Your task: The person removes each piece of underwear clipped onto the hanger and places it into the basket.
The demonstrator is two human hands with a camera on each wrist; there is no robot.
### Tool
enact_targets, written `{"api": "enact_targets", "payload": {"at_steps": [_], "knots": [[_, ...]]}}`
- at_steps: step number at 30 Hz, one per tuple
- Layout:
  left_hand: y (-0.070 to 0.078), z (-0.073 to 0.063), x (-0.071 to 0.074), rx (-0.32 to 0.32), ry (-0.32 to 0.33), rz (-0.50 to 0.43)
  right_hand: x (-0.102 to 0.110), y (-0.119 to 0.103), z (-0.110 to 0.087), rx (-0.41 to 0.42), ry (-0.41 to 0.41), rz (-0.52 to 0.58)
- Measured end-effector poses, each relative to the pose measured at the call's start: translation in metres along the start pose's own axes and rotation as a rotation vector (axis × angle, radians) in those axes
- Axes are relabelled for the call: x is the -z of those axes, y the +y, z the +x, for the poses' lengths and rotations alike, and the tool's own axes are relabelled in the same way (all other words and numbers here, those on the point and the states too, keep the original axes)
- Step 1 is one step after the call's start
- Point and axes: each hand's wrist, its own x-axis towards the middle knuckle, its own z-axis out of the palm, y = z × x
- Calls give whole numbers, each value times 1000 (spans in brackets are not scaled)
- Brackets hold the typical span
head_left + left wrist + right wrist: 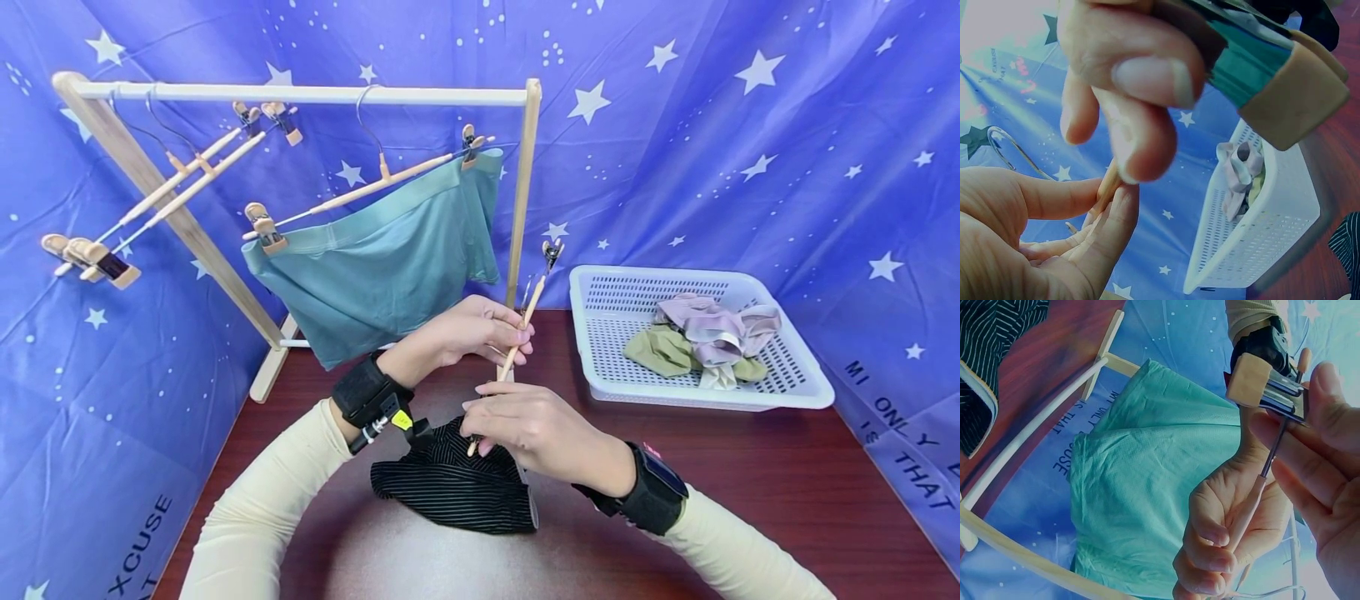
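Pale wood makes up the one rack (300, 93) at the far left, and from its single rail I count three hangers. Two hangers (232, 156) hang close together, each carrying a pair of clips. The third hanger (412, 169), tilted, holds one pair of teal shorts (367, 258), with two clips gripping the waistband near its ends.

Moving right, one black garment (465, 492) with thin white stripes lies crumpled on the dark red tabletop (712, 467), just below the person's two hands. The left hand (487, 329) pinches the bar of a fourth hanger (534, 300), thumb against fingers, around its middle. That hanger slants between the hands, one clip at its raised end. The right hand (543, 429) pinches the second clip, at the lower end, between thumb and fingers. Whether that end touches the striped cloth, I can't tell from here.

Furthest right stands one white basket (705, 393) with slotted walls, holding lavender cloth (716, 333) bunched against olive cloth (660, 352); how many pieces are in the heap, I can't make out.
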Motion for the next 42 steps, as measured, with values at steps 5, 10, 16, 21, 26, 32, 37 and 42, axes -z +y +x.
{"api": "enact_targets", "payload": {"at_steps": [5, 10, 16, 21, 26, 32, 37, 42], "knots": [[0, 0, 0, 2, 1, 0, 0, 0, 1, 11, -1, -12], [0, 0, 0, -4, -4, 10, 0, -2, 2, -2, -12, -26], [1, -2, 0, 2, -5, 5, 0, -4, 2, -33, -43, -36], [1, -2, 1, -8, 7, 2, 0, -5, 2, -37, -46, -40], [-1, -2, 2, -9, 11, -1, -2, -5, 1, -38, -51, -31], [-1, -2, 2, -7, 15, -4, -3, -5, -1, -61, -59, -15], [0, -4, 2, -20, 25, 3, -3, -6, -1, -70, -53, -10], [1, -6, 1, -45, 27, -4, -4, -7, 0, -71, -62, -19]]}}
